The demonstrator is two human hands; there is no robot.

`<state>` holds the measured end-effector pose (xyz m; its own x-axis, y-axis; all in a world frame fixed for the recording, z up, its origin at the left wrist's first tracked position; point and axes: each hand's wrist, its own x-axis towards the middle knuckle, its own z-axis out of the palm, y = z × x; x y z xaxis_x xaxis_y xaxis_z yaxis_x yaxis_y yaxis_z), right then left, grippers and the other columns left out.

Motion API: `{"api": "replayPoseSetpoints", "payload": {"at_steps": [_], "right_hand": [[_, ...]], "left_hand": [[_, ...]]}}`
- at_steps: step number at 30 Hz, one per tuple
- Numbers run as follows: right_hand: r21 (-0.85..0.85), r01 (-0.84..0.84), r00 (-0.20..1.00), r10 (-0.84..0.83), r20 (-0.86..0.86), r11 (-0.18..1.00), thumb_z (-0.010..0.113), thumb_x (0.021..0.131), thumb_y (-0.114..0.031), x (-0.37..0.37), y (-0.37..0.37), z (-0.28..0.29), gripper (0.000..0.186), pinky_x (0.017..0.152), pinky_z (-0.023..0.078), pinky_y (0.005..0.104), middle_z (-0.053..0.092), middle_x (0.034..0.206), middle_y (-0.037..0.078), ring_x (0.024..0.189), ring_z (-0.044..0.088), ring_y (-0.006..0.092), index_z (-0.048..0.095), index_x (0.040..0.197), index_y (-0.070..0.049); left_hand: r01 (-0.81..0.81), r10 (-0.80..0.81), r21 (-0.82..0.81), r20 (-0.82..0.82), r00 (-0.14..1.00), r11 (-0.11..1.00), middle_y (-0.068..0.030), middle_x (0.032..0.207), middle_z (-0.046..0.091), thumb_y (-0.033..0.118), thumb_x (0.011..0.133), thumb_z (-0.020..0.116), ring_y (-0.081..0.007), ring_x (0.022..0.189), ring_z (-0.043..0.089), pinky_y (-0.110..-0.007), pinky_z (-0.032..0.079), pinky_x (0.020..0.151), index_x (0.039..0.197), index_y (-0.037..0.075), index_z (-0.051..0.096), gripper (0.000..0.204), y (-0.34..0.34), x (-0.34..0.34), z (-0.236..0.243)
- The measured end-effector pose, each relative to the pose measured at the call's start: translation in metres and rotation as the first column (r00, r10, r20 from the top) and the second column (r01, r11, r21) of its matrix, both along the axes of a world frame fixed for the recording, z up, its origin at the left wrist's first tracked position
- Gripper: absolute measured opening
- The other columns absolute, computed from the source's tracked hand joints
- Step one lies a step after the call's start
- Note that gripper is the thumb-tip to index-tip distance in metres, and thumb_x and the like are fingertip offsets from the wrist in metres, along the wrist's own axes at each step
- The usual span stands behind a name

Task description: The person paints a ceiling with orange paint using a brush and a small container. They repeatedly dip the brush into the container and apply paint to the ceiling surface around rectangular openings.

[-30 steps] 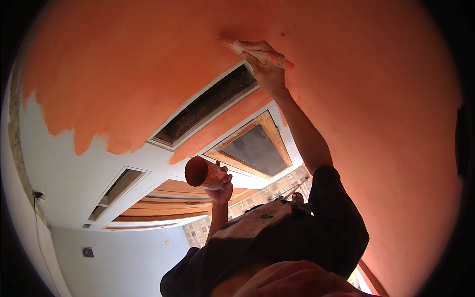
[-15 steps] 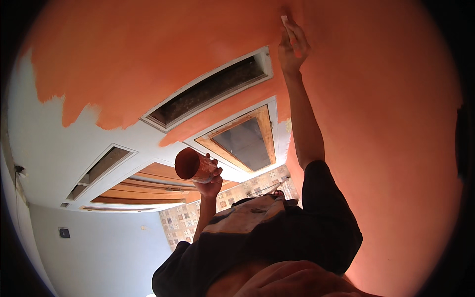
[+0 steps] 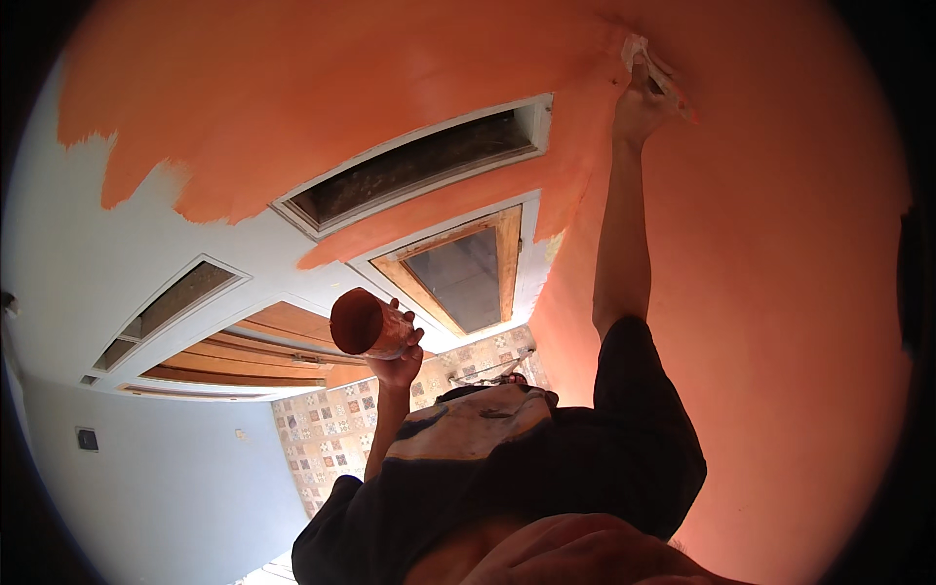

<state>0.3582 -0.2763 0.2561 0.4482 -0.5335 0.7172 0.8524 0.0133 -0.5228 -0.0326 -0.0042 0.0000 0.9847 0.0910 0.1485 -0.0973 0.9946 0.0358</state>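
My left hand [image 3: 398, 366] grips an orange-smeared paint cup [image 3: 386, 336], its dark round mouth turned toward me and its contents not visible. High up, my right hand [image 3: 641, 109] is closed on a pale, flat, paint-smeared piece [image 3: 636, 47] whose kind I cannot make out. That piece lies against the orange wall [image 3: 760, 244], just right of the corner. Fresh-looking orange paint [image 3: 224, 107] covers the upper part of the adjoining wall, with a ragged lower edge over white [image 3: 58, 224].
A recessed vent opening [image 3: 419, 166] sits in the painted wall above a wood-framed glass pane [image 3: 458, 278]. Further left are a second narrow opening [image 3: 180, 302] and a wooden door [image 3: 244, 356]. Patterned tiles [image 3: 336, 429] cover the floor, beside a pale blue wall [image 3: 175, 487].
My right hand has moved right from the corner onto the right-hand wall, and the pale piece now shows more widely. My left hand and the cup sit slightly further left in view.
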Motion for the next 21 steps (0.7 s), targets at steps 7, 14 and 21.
{"api": "replayPoseSetpoints", "payload": {"at_steps": [7, 14, 21], "right_hand": [[0.010, 0.063, 0.982, -0.064, 0.178, 0.998, 0.065, 0.092, 0.005, -0.002, 0.040, 0.026, 0.014, 0.086, 0.060, 0.0310, 0.066, 0.110, 0.013, 0.102, 0.069, 0.0227, 0.069, 0.106, 0.006], [-0.295, -0.352, 0.877, 0.423, 0.228, 0.889, 0.069, 0.091, 0.003, -0.099, 0.131, 0.018, 0.014, 0.091, 0.057, 0.0294, 0.070, 0.108, 0.013, 0.101, 0.069, 0.0192, 0.065, 0.105, 0.003], [-0.028, -0.293, 0.955, 0.294, 0.040, 0.956, 0.074, 0.089, -0.010, -0.058, 0.089, 0.056, 0.021, 0.082, 0.054, 0.0335, 0.069, 0.101, 0.012, 0.090, 0.066, 0.0179, 0.066, 0.102, 0.004]], "left_hand": [[-0.049, 0.046, 0.023, 0.083, 0.995, 0.999, -0.0213, 0.126, 0.055, 0.056, 0.096, 0.052, -0.0299, 0.093, 0.055, -0.030, 0.054, 0.065, 0.149, 0.004, 0.041, 0.075, 0.015, -0.017, 0.003], [-0.054, 0.052, 0.041, 0.059, 0.997, 0.998, -0.0209, 0.130, 0.057, 0.061, 0.094, 0.049, -0.0282, 0.090, 0.057, -0.029, 0.054, 0.062, 0.148, 0.010, 0.043, 0.075, 0.025, -0.012, 0.000], [-0.022, 0.023, -0.013, 0.052, 0.998, 1.000, -0.0204, 0.131, 0.057, 0.060, 0.094, 0.050, -0.0272, 0.088, 0.056, -0.028, 0.052, 0.061, 0.150, 0.012, 0.042, 0.074, 0.026, -0.009, 0.000]]}}
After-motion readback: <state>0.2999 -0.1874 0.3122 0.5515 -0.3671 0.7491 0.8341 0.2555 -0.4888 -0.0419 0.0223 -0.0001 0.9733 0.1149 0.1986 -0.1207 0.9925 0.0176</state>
